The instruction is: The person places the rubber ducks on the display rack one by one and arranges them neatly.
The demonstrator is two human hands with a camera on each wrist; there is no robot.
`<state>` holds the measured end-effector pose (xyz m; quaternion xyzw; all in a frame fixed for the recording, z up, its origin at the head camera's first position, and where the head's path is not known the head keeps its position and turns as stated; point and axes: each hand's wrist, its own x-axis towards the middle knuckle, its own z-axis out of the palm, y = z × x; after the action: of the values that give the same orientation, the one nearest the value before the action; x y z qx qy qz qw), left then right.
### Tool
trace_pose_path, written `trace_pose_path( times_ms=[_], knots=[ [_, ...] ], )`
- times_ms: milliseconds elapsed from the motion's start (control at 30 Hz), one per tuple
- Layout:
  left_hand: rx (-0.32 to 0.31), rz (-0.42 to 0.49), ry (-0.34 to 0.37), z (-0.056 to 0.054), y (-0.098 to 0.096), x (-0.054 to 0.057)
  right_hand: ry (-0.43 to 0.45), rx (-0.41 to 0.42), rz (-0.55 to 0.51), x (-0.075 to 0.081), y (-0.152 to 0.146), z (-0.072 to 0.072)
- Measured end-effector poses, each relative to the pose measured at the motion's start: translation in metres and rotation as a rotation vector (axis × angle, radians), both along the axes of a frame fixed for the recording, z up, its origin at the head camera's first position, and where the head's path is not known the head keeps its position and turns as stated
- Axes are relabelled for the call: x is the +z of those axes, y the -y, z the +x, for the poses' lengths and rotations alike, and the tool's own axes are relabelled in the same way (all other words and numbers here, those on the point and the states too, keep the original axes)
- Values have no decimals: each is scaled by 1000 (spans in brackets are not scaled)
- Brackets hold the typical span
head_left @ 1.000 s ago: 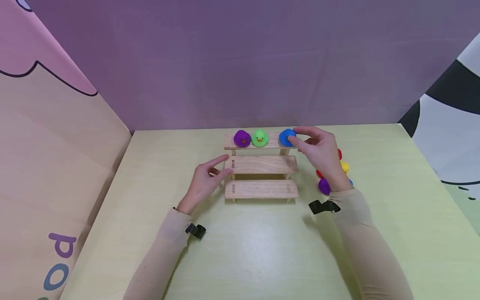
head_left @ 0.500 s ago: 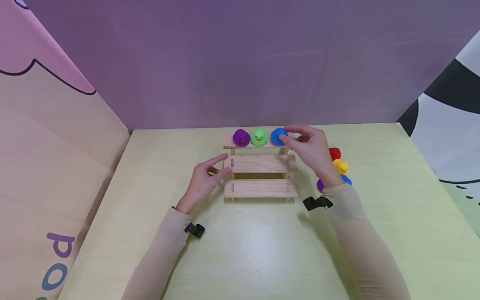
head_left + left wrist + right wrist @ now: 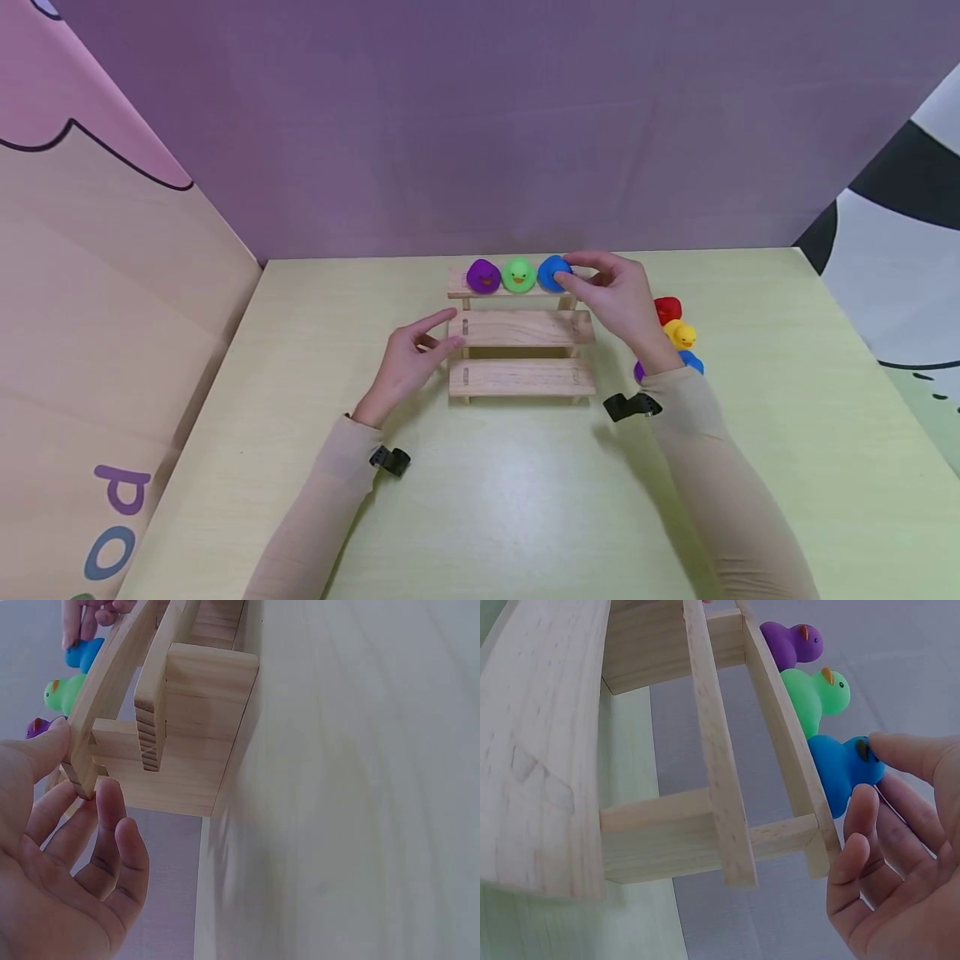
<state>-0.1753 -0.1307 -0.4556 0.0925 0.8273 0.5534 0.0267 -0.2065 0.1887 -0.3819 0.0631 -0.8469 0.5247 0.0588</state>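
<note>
A three-tier wooden stand [image 3: 521, 328] is on the table. On its top tier sit a purple rubber duck [image 3: 483, 277], a green rubber duck [image 3: 519, 275] and a blue rubber duck [image 3: 553, 273] in a row. My right hand [image 3: 617, 298] pinches the blue duck between thumb and fingers; in the right wrist view the blue duck [image 3: 840, 772] rests on the board beside the green one. With thumb and fingertips, my left hand [image 3: 405, 364] holds the left end of the middle tier. In the left wrist view the left thumb [image 3: 51, 746] lies against a board's end.
Right of the stand, partly behind my right wrist, lie more rubber ducks: a red one [image 3: 667, 309], a yellow one [image 3: 681, 334], a blue one [image 3: 692, 361] and a mostly hidden purple one [image 3: 639, 372]. A purple wall [image 3: 480, 125] rises behind the table.
My right hand has slid the blue duck left along the top tier, closer to the green duck. The left hand has kept its place on the stand.
</note>
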Motion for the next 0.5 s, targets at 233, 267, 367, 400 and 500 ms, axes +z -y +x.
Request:
trace_pose_path(
  times_ms=[233, 267, 367, 400, 500],
  knots=[
    [4, -7, -14, 0, -1, -2, 17, 22, 11, 1, -1, 1],
    [5, -8, -18, 0, -1, -3, 19, 24, 12, 1, -1, 1],
    [6, -6, -21, 0, 0, -3, 25, 26, 3, 0, -1, 1],
    [7, -7, -22, 0, 0, -3, 27, 28, -1, 0, -1, 1],
    [7, -5, -22, 1, 0, -3, 31, 30, -5, 0, -1, 2]
  ],
)
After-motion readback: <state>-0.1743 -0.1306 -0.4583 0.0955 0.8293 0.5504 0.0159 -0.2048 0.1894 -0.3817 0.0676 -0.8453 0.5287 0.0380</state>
